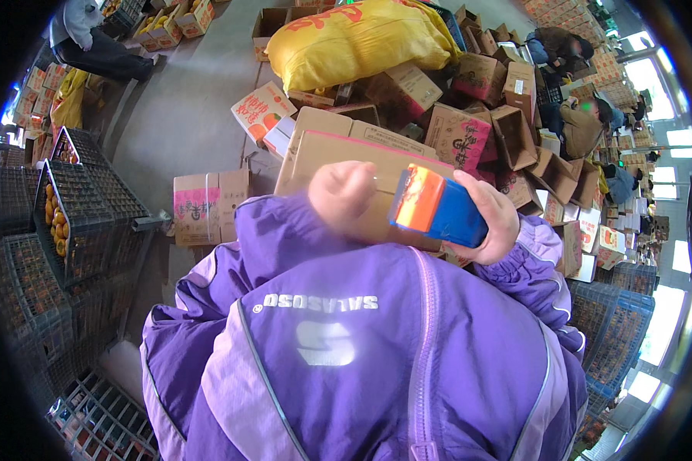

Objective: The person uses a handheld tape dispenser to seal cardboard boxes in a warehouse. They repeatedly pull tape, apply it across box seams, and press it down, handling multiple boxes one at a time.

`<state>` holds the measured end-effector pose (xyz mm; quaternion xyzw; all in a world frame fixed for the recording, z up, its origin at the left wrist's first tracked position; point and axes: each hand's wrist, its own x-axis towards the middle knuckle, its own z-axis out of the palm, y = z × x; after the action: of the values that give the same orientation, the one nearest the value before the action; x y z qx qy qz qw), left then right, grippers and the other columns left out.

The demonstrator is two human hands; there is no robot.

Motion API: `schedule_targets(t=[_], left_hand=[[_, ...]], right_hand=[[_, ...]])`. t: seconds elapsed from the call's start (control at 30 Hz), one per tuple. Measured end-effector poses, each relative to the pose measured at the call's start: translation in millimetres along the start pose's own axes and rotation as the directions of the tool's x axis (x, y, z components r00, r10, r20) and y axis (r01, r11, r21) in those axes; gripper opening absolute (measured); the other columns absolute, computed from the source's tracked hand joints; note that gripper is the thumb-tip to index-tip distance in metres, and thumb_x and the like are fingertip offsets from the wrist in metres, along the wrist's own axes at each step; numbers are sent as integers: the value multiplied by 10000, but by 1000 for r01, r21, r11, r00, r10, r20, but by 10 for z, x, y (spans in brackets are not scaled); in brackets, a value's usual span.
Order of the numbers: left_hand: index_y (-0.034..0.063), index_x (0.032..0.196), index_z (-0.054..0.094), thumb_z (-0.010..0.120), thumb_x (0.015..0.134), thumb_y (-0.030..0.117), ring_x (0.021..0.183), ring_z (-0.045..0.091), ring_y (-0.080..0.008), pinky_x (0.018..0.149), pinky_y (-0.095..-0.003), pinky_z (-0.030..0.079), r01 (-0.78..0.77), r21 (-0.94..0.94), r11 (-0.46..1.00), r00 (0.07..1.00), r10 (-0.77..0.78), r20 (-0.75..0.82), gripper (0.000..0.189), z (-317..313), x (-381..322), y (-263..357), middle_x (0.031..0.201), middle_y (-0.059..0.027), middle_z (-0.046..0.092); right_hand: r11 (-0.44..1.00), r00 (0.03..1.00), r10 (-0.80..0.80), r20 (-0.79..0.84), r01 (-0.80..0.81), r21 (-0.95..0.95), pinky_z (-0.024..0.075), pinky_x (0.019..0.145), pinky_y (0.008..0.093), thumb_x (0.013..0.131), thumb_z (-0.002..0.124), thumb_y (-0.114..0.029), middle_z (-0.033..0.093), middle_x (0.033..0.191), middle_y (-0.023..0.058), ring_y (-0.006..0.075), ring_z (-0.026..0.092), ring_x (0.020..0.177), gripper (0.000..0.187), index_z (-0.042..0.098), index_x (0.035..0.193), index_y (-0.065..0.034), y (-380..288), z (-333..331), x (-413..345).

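Observation:
In my right hand (490, 216) is a blue and orange tape dispenser (438, 204), gripped at its blue end, with the orange end pointing left. My left hand (343, 190) is slightly blurred, its fingers curled inward; nothing shows in it. Both hands are over a flattened or closed brown cardboard box (352, 155) in front of my chest. A pink line runs along the cardboard's far edge. The dispenser and the left hand are apart. Whether the dispenser touches the cardboard is hard to tell.
A full yellow sack (363, 43) lies beyond the cardboard. Empty cartons (513, 135) are heaped at the right. A strapped carton (210, 207) sits at the left, near plastic crates of orange fruit (92, 213). A person (92, 40) is at the upper left; several others are at the right.

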<state>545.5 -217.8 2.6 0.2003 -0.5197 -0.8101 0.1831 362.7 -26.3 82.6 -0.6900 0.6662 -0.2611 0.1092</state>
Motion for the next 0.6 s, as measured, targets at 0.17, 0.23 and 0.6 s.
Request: schedule_targets(t=[0.17, 0.23, 0.6], left_hand=[[114, 630, 437, 543, 925, 222, 406, 315, -89, 382, -248, 284, 32, -611, 791, 887, -303, -347, 331, -642, -108, 53, 484, 41, 309], [126, 631, 460, 534, 932, 223, 410, 325, -110, 405, -255, 299, -26, -309, 951, 887, -121, -446, 326, -1173, -111, 86, 470, 45, 334], [66, 853, 666, 551, 869, 265, 786, 639, -376, 668, -433, 505, 102, 964, 246, 990, -123, -74, 230, -1736, 407, -1110, 817, -201, 649]], right_hand=[[1000, 999, 26, 31, -26, 2, 465, 587, 356, 553, 808, -130, 546, 805, 105, 283, 566, 646, 924, 445, 1402, -82, 11, -67, 31], [1000, 1000, -1, 15, 1, -3, 464, 586, 353, 543, 812, -130, 545, 799, 96, 278, 565, 644, 906, 477, 1385, -97, -18, -73, 111], [977, 988, 111, 109, -89, -193, 486, 551, 373, 598, 794, -166, 547, 798, 88, 278, 586, 627, 719, 594, 1286, -228, -279, 161, 606]])
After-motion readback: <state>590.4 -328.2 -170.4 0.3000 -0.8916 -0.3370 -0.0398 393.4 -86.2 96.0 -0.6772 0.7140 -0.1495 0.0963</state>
